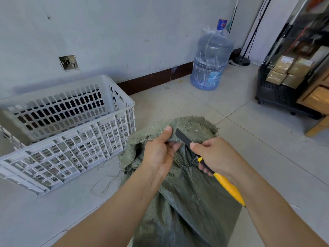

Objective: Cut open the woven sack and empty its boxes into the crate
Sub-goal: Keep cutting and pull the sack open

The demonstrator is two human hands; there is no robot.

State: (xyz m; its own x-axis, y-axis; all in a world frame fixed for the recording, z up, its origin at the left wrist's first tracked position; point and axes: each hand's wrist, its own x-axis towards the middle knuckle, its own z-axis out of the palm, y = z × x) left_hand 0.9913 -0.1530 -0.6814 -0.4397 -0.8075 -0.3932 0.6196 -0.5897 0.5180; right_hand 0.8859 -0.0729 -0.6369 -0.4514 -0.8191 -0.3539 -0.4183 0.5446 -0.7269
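A dull green woven sack stands on the tiled floor right in front of me, its frayed top bunched up. My left hand pinches a fold of the sack's top edge, thumb on the outside. My right hand holds a yellow-handled utility knife, whose dark blade lies against the gathered fabric just right of my left thumb. The white slotted plastic crate sits on the floor to the left of the sack, with nothing visible inside. The boxes are hidden in the sack.
A large blue water bottle stands by the wall at the back. At the right, a black wheeled cart carries tan parcels beside a wooden cabinet. Loose threads lie on the floor by the crate.
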